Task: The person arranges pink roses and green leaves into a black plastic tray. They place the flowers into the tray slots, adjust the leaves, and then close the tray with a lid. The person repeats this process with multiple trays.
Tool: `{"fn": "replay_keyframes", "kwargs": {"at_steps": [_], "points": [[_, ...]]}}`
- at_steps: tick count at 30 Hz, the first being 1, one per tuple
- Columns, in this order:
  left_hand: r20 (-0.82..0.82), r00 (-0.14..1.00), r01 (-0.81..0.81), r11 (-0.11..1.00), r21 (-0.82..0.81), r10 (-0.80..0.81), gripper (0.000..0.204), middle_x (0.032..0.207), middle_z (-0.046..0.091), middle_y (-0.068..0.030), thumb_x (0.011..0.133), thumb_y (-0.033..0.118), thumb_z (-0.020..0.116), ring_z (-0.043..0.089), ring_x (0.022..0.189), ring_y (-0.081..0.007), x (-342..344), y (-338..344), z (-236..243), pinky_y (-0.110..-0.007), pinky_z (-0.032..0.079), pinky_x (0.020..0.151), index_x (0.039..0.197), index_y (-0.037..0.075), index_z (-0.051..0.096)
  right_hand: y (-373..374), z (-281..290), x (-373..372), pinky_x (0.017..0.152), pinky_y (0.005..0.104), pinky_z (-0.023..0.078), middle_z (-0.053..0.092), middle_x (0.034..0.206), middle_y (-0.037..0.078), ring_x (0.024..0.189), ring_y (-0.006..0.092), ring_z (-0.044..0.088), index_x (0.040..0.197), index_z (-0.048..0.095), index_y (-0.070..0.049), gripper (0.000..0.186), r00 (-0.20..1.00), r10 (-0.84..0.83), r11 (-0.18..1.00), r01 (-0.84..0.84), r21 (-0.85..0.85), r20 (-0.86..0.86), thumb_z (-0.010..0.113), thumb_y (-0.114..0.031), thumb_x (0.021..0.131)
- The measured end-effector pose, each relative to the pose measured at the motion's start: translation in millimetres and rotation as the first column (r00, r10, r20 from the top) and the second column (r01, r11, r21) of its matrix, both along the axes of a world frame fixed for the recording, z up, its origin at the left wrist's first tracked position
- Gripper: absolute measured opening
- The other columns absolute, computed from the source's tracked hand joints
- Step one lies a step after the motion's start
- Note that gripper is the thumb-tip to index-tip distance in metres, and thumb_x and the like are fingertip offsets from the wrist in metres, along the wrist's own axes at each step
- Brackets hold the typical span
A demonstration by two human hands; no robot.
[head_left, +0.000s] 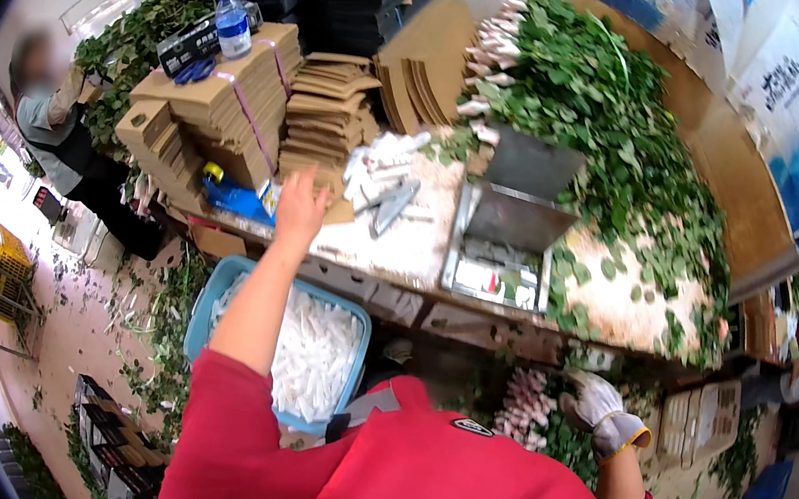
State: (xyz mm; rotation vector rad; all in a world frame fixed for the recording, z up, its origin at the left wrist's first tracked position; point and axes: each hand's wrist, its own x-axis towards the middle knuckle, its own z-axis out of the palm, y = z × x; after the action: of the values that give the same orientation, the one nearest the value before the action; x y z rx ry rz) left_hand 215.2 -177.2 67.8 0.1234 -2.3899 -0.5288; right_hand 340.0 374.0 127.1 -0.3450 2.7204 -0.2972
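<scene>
My bare left hand (pixel 300 208) reaches over the near edge of the workbench, fingers apart, at the front of a stack of folded brown cardboard pieces (pixel 321 118). Whether the fingertips touch the cardboard is unclear. To its left lies a blue packet (pixel 237 196) with a yellow-topped item. White sleeve-like pieces (pixel 369 173) and a grey stapler-like tool (pixel 395 209) lie to its right. My right hand (pixel 595 409), in a white glove with a grey and yellow cuff, hangs low, its fingers loosely curved and nothing visible in them. Beside it are leafy stems with pale pink heads (pixel 527 408).
Under my left arm stands a blue tub (pixel 359 345) of white pieces. A metal box (pixel 505 253) with a raised lid sits on the bench before a large leafy heap (pixel 600 104). A bottle (pixel 233 24) tops the cardboard. Another person (pixel 66 140) stands far left; crates (pixel 700 420) are right.
</scene>
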Motion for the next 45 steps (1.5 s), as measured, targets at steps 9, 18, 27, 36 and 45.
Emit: {"fn": "replay_keyframes", "kwargs": {"at_steps": [9, 18, 27, 36, 45], "points": [[0.331, 0.942, 0.079, 0.929, -0.361, 0.049, 0.030, 0.109, 0.062, -0.0145, 0.081, 0.012, 0.069, 0.057, 0.109, -0.0328, -283.5, -111.2, 87.2, -0.044, 0.052, 0.090, 0.110, 0.004, 0.063, -175.4, 80.7, -200.5, 0.077, 0.0446, 0.055, 0.071, 0.099, 0.017, 0.089, 0.0360, 0.068, 0.112, 0.068, -0.010, 0.031, 0.851, 0.524, 0.831, -0.500, -0.245, 0.040, 0.062, -0.020, 0.084], [0.389, 0.909, 0.083, 0.850, -0.520, 0.149, 0.021, 0.087, 0.073, -0.0147, 0.085, 0.009, 0.055, 0.071, 0.085, -0.0335, -300.2, -157.3, 66.4, -0.044, 0.058, 0.075, 0.087, 0.005, 0.075, -297.7, 191.3, -372.1, 0.061, 0.0412, 0.054, 0.065, 0.075, 0.011, 0.068, 0.0313, 0.065, 0.102, 0.071, -0.013, 0.023, 0.571, 0.674, 0.507, -0.819, -0.269, -0.469, 0.063, -0.012, 0.080], [-0.037, 0.997, 0.068, 0.988, 0.142, -0.063, 0.030, 0.097, 0.070, -0.0140, 0.085, 0.003, 0.056, 0.064, 0.066, -0.0332, -81.1, -0.8, -8.6, -0.045, 0.052, 0.062, 0.114, 0.005, 0.066, -681.6, 267.5, -501.4, 0.069, 0.0437, 0.056, 0.070, 0.081, 0.018, 0.076, 0.0351, 0.069, 0.089, 0.072, -0.010, 0.018, 0.148, 0.437, 0.551, -0.824, 0.134, -0.887, 0.067, -0.026, 0.082], [0.281, 0.735, -0.074, 0.339, 0.938, -0.617, 0.030, 0.102, 0.066, -0.0211, 0.097, 0.029, 0.053, 0.065, 0.098, -0.0342, -13.0, 31.3, -41.3, -0.038, 0.050, 0.084, 0.116, 0.008, 0.062, -574.7, 329.0, -601.4, 0.085, 0.0423, 0.054, 0.070, 0.102, 0.020, 0.096, 0.0317, 0.069, 0.101, 0.070, -0.007, 0.025, 0.545, 0.209, 0.892, -0.447, -0.071, -0.812, 0.056, -0.024, 0.090], [0.544, 0.374, 0.435, 0.660, 0.612, -0.751, 0.040, 0.089, 0.069, -0.0180, 0.096, 0.040, 0.057, 0.066, 0.084, -0.0262, -118.6, 31.9, -22.4, -0.042, 0.049, 0.074, 0.096, 0.002, 0.067, -150.1, 361.5, -440.4, 0.096, 0.0410, 0.051, 0.067, 0.113, 0.015, 0.112, 0.0331, 0.063, 0.107, 0.067, -0.005, 0.027, 0.014, 0.382, 0.813, -0.481, 0.329, -0.924, 0.053, 0.004, 0.086]]}}
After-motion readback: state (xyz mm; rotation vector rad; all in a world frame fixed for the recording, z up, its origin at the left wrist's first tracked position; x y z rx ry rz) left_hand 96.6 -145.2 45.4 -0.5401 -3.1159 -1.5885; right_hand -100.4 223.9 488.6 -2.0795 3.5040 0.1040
